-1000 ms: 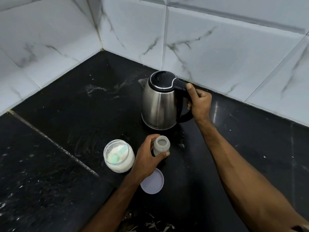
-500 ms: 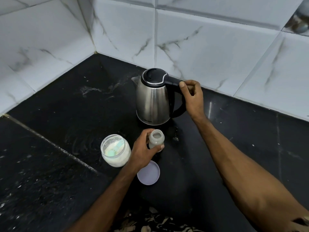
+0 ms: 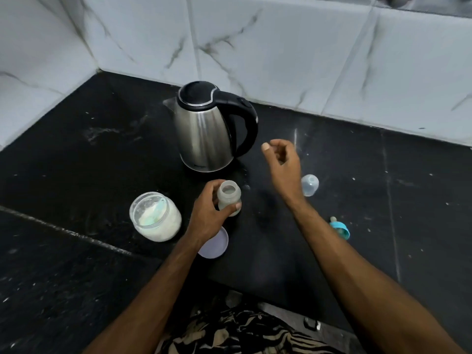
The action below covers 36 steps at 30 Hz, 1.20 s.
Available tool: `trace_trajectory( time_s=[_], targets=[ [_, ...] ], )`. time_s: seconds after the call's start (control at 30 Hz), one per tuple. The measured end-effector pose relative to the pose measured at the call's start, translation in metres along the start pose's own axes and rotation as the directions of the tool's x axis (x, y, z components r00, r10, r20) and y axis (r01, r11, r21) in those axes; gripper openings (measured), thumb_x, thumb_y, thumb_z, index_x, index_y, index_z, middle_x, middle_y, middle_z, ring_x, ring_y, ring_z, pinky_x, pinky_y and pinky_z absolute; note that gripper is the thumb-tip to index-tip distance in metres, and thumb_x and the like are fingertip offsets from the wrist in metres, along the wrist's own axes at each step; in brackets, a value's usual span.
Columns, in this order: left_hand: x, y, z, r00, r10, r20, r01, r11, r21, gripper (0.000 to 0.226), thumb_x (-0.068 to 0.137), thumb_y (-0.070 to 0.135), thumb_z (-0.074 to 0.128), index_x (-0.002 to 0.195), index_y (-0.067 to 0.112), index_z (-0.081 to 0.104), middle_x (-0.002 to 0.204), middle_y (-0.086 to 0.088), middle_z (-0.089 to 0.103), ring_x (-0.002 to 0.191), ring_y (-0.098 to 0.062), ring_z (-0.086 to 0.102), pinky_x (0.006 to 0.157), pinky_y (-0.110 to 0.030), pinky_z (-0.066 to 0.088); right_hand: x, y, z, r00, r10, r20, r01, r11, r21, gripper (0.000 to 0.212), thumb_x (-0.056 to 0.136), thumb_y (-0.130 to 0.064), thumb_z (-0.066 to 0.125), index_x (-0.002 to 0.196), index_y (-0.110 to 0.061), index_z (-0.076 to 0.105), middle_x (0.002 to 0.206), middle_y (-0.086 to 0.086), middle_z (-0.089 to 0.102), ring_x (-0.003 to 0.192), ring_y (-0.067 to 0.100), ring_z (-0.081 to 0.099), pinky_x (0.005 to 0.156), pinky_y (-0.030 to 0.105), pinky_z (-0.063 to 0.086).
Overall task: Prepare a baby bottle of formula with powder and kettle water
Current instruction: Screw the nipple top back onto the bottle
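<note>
Black bench [image 3: 76, 154]. Steel kettle [image 3: 207, 129] upright near back wall. Open powder jar [image 3: 154, 217] at front left, scoop inside. Bottle [image 3: 229, 198] upright before kettle; left hand [image 3: 208, 213] fingers curl round it. Right hand [image 3: 283, 162] hovers beside kettle handle, fingers loosely curled, holding nothing.
</note>
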<state>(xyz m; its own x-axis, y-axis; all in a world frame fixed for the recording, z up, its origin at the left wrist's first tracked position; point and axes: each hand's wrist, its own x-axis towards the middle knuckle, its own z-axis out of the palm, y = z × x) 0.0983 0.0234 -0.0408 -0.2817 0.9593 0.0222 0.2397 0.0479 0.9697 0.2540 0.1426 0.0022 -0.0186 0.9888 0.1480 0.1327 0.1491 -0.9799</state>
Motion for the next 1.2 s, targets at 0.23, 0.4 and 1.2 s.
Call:
trace_trajectory(
  time_s=[0.23,0.4,1.2],
  targets=[
    [-0.009,0.005,0.022,0.998,0.028,0.064,-0.027,1.0,-0.014,0.051,0.076,0.013,0.083,0.119,0.022,0.056,0.117,0.01,0.066,0.108,-0.006,0.063,0.091,-0.023,0.051,-0.054,0.016,-0.015,0.994,0.018,0.108,-0.001,0.987,-0.159,0.015,0.089,-0.022,0.073,0.1,-0.021,0.063,0.105,0.0,0.067,0.089,-0.002,0.064,0.076,0.008,0.047],
    [-0.014,0.007,0.033,0.994,0.029,0.103,-0.025,0.999,-0.038,0.054,0.075,0.011,0.084,0.12,0.019,0.056,0.117,0.009,0.067,0.108,-0.006,0.064,0.091,-0.023,0.051,-0.071,0.016,-0.044,0.999,-0.006,0.042,0.019,0.942,-0.336,0.014,0.09,-0.031,0.07,0.097,-0.021,0.065,0.096,-0.007,0.066,0.088,0.005,0.064,0.073,0.02,0.051],
    [-0.017,0.008,0.048,0.983,0.035,0.178,-0.035,0.999,-0.003,0.055,0.073,0.021,0.084,0.119,0.027,0.055,0.116,0.013,0.065,0.109,-0.006,0.063,0.096,-0.03,0.051,-0.076,0.017,-0.138,0.868,0.484,-0.112,-0.47,0.724,-0.505,0.042,0.085,-0.036,0.076,0.12,-0.018,0.059,0.111,0.003,0.065,0.094,0.02,0.063,0.079,0.032,0.051]
  ],
)
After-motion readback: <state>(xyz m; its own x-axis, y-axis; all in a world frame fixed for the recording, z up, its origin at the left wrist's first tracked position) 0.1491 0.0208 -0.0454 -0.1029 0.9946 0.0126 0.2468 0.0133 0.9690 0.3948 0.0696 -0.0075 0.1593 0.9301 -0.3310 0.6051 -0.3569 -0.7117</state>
